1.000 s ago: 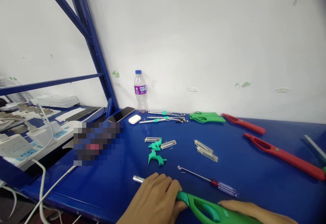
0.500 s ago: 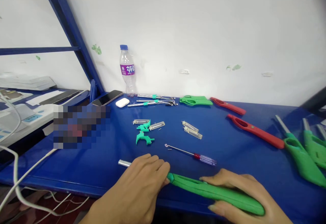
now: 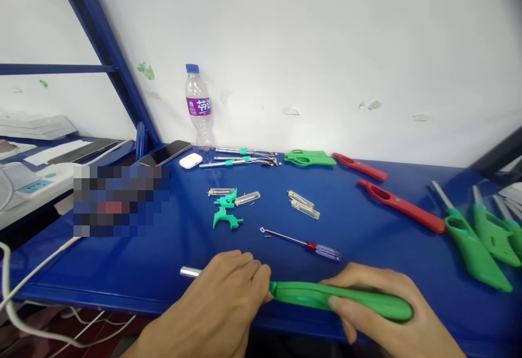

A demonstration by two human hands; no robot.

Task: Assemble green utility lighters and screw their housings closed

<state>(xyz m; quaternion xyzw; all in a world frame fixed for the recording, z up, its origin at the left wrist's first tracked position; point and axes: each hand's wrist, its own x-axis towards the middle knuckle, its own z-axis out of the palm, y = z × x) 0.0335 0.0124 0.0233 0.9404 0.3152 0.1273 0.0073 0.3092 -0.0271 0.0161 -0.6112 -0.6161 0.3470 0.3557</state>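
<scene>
Across the front of the table I hold a green long-nosed gas lighter [image 3: 304, 294] sideways. My left hand [image 3: 232, 298] wraps its front part, and the silver tube [image 3: 190, 272] pokes out to the left of the fist. My right hand [image 3: 379, 303] grips the green body near its rear end, thumb on the near side. Just beyond lies a screwdriver [image 3: 324, 251] with a clear purple and red handle, a tiny pin [image 3: 267, 236] near its tip. Teal trigger pieces [image 3: 227, 218] and clear plastic fuel tanks [image 3: 305, 209] lie farther back.
Metal rods with wires [image 3: 236, 161], green shell halves [image 3: 310, 158] and red shells [image 3: 402, 206] lie toward the wall. More green lighters [image 3: 468, 249] are at the right. A bottle [image 3: 199, 108], phone [image 3: 166, 152], white case [image 3: 191, 161] and white cable [image 3: 41, 268] are leftward.
The lighter has rolled in my hands, so its slot no longer faces up. My right thumb has shifted up onto the body's near side. The whole view has moved slightly.
</scene>
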